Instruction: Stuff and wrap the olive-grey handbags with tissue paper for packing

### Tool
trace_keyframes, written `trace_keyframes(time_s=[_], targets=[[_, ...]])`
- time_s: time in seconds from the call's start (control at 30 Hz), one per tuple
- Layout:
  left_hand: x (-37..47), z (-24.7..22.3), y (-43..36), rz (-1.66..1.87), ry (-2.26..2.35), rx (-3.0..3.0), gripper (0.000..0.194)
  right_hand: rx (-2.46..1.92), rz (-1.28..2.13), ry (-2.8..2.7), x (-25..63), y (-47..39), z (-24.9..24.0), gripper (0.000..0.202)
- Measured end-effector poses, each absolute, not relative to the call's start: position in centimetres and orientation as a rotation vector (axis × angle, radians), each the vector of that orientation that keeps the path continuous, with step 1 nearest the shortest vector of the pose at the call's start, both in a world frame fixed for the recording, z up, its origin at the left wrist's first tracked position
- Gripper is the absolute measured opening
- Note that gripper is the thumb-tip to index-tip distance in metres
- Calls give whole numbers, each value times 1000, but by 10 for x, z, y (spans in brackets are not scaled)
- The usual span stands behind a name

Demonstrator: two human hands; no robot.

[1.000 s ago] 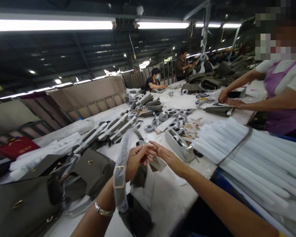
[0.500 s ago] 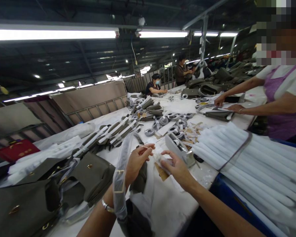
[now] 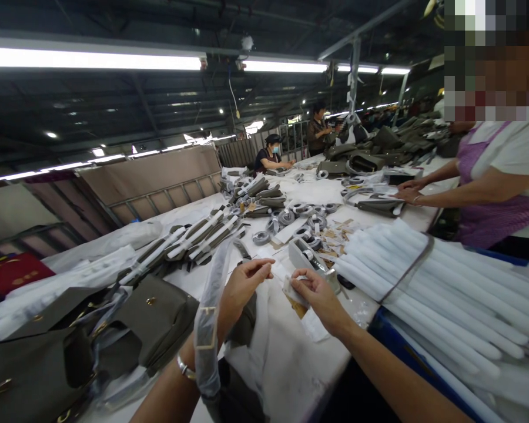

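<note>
My left hand (image 3: 245,289) is closed in a pinch, thumb against fingers; anything between them is too small to make out. A plastic-wrapped bag strap (image 3: 208,329) with a gold buckle loops over my left forearm. Below it hangs a dark olive handbag (image 3: 235,390), partly hidden by the arm. Facing it, my right hand (image 3: 318,295) pinches a small clear plastic packet (image 3: 288,286). A brown paper tag (image 3: 298,306) hangs under that packet, and a whitish sheet (image 3: 315,326) shows below the right hand. Just behind stands a grey tape dispenser (image 3: 300,254).
Olive handbags (image 3: 147,317) lie at the left, wrapped straps (image 3: 203,238) beyond. Coiled straps (image 3: 286,217) and scattered brown tags (image 3: 332,235) lie further back. White foam tubes (image 3: 427,288) fill the right. A co-worker in a purple apron (image 3: 485,205) stands across; others work behind.
My hands have drawn slightly apart, and the whitish sheet now shows below my right hand. The co-worker's hands have come together at the wrapped bag. The whole view has shifted slightly.
</note>
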State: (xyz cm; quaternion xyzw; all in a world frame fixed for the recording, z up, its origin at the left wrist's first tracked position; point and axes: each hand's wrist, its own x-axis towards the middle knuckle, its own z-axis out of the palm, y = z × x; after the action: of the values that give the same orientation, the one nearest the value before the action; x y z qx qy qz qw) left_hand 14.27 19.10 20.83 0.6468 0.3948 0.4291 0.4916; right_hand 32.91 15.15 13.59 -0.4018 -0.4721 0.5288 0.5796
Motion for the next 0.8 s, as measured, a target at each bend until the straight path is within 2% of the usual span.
trace_keyframes(time_s=[0.2,0.33,0.47,0.57,0.73,0.8], targets=[[143,211,197,1072,840,1350,44,-1053,1268,-1264,341,152,126,57],[145,210,196,946,800,1230,47,-1117,1017,-1488,339,149,121,53],[152,205,196,847,819,1261,54,-928,789,-1630,325,153,131,67],[158,204,193,863,862,1255,57,-776,829,-1597,310,159,141,69],[156,196,198,977,877,1173,58,-915,1122,-1400,297,171,131,64],[150,190,203,973,885,1156,59,-903,1230,-1326,295,175,121,68]])
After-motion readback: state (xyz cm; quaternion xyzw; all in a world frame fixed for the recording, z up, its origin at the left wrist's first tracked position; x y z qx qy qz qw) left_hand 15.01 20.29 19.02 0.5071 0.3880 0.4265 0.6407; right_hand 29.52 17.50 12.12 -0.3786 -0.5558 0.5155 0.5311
